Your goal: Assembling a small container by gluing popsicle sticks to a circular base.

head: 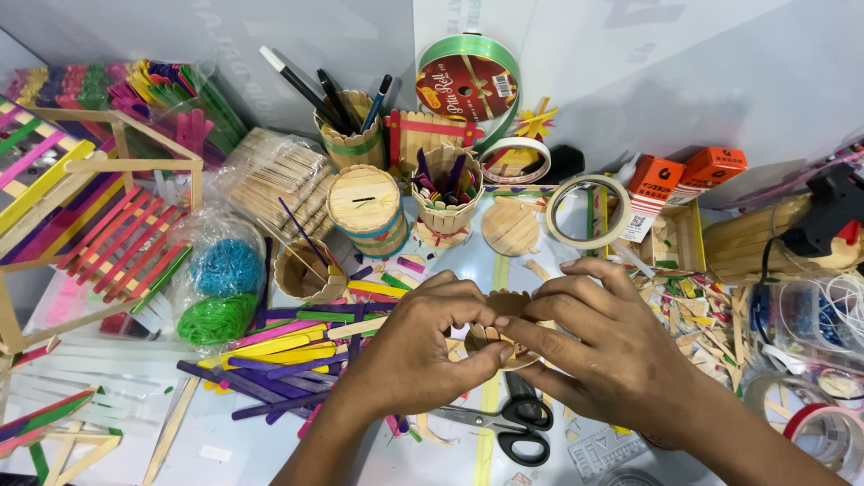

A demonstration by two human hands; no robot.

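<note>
Craft bench, listed left to right.

1. Stick frame (99,225): at 9 o'clock from your hands, well apart, red slats across it. Leave it be.
2. Bag (216,288): blue and green shreds inside, at 9 o'clock, apart from the work.
3. Loose sticks (288,346): yellow, purple and green, piled just beside your left wrist. Keep your forearm off them so none get dragged into the piece.
4. Small cup (301,274): at 10 o'clock, open top, near.
5. Drum (364,209): slotted lid, at 11 o'clock.
6. Left hand (414,346): fingers curled, thumb and forefinger pinching the left edge of the piece. Press lightly; a hard squeeze would likely spring the thin slats.
7. Piece (504,335): small wooden, scalloped rim, held between both hands at the centre, above the table. Much of it is hidden by your fingers. Keep it level and turn it with both hands together.
8. Scissors (513,427): black handles, at 6 o'clock, under your hands. Mind the blades when you lower the piece.
9. Right hand (603,346): fingertips closed on the right edge of the piece, thumb underneath. Hold steady as the anchor.
10. Tape ring (589,211): at 1 o'clock.
11. Glue gun (832,220): at 3 o'clock, well apart.
</note>
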